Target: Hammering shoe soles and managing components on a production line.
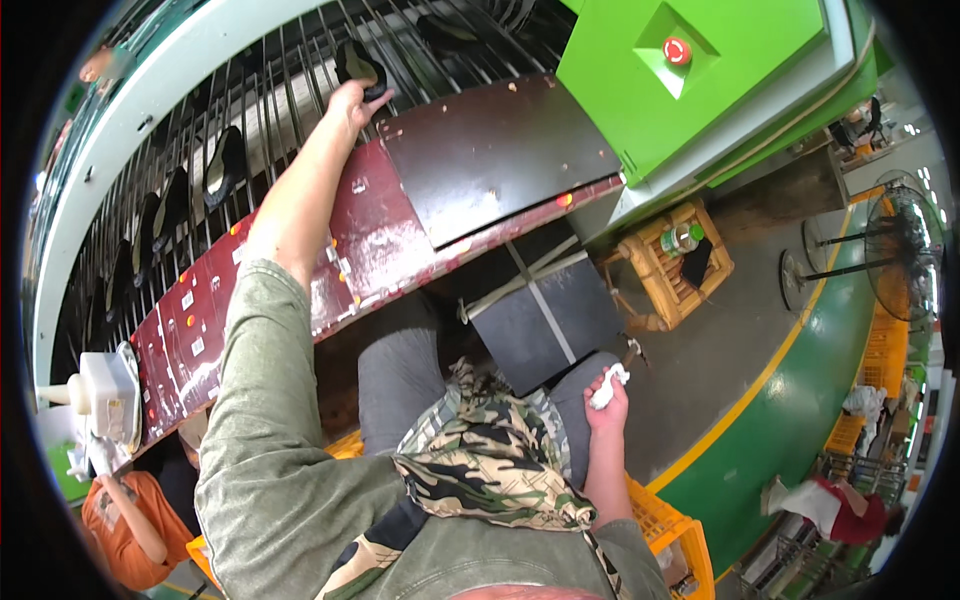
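Observation:
My left hand (352, 105) reaches across the maroon ledge to a rack of metal rods (275, 95). Its fingers are at the near end of a black shoe (358, 66), with the thumb sticking out to the right; part of the grip is hidden. Low at the right, my right hand (608, 402) is closed around a white cloth (610, 384). Beyond the cloth juts what looks like a small hammer (633, 352) with a wooden handle, seemingly in the same grip. More black shoes (225, 168) lie along the rods to the left.
A dark panel (490, 150) covers part of the maroon ledge (365, 220). Beside it stands a green machine housing (630, 90) with a red button (677, 51). A dark strapped board (545, 320) is near my knees. Rightward are a bamboo stool (668, 270), a fan (895, 245) and co-workers.

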Motion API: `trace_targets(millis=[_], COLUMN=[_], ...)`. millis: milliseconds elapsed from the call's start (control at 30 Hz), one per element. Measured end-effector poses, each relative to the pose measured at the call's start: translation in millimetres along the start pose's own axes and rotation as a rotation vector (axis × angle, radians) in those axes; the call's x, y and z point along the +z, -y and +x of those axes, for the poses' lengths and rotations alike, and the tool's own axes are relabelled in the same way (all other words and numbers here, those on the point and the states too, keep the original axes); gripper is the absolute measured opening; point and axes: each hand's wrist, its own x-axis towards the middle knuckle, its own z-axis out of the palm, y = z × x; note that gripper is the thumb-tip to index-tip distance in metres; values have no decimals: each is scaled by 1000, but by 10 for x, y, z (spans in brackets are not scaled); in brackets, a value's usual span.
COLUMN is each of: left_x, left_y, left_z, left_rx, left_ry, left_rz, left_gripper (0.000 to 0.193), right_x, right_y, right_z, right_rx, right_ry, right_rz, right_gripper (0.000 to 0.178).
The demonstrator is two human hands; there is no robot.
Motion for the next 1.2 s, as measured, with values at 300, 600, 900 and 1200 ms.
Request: trace_targets(millis=[300, 600, 900, 1200], left_x=[-841, -784, -729, 239], left_y=[-436, 48, 1374, 1318], left_z=[-1369, -3909, -4461, -3941], left_rx=[-87, 19, -662, -27], left_ry=[349, 665, 633, 878], left_rz=[-8, 379, 452, 1465], left_gripper=[43, 63, 43, 44], right_x=[28, -162, -145, 27], right_y=[-28, -48, -81, -221], right_z=[52, 174, 203, 44], right_rx=[6, -11, -26, -283], right_ry=[55, 84, 96, -18], right_rz=[1, 47, 117, -110], right_gripper=[23, 18, 17, 24])
